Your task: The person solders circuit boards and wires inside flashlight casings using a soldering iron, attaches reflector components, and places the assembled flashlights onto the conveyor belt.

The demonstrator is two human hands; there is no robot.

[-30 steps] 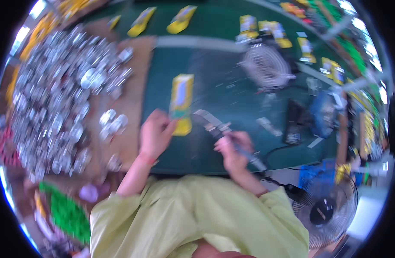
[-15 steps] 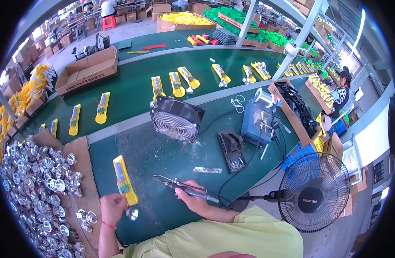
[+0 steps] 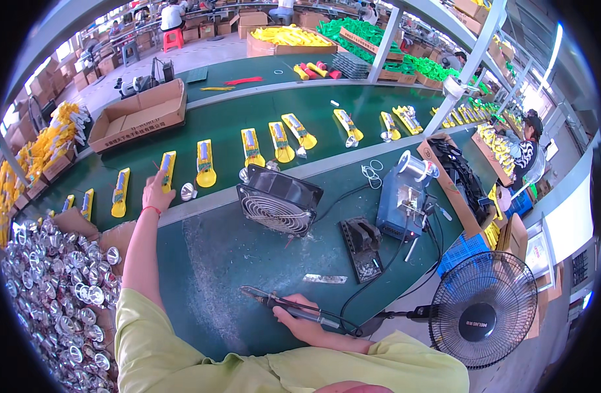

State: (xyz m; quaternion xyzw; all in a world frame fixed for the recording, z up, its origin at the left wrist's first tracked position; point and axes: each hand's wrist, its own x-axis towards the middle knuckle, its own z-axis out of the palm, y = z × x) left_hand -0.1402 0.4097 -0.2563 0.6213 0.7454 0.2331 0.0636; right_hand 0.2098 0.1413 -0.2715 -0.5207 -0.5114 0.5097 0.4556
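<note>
My left hand (image 3: pixel 157 194) reaches over the green conveyor belt, its fingers closed at the lower part of a yellow flashlight housing (image 3: pixel 169 165) with electronics in it. Another yellow housing (image 3: pixel 205 171) lies just to the right, and a shiny reflector (image 3: pixel 188 192) rests between it and the belt's near edge. Over the green worktable, my right hand (image 3: pixel 298 321) grips a soldering iron (image 3: pixel 272 300), its metal tip pointing left. Several more yellow housings lie spaced out along the belt, some with reflectors beside them.
A square black fan (image 3: pixel 279 200) stands by the belt. Right of it are a black holder tray (image 3: pixel 360 249), a blue soldering station (image 3: pixel 400 203) and a metal strip (image 3: pixel 324 278). Loose reflectors (image 3: pixel 58 295) pile up at left; a round fan (image 3: pixel 482 314) stands at right.
My left hand has moved from the worktable up to the belt. The yellow housing it held there, with its reflector, now lies on the belt. My right hand still holds the soldering iron.
</note>
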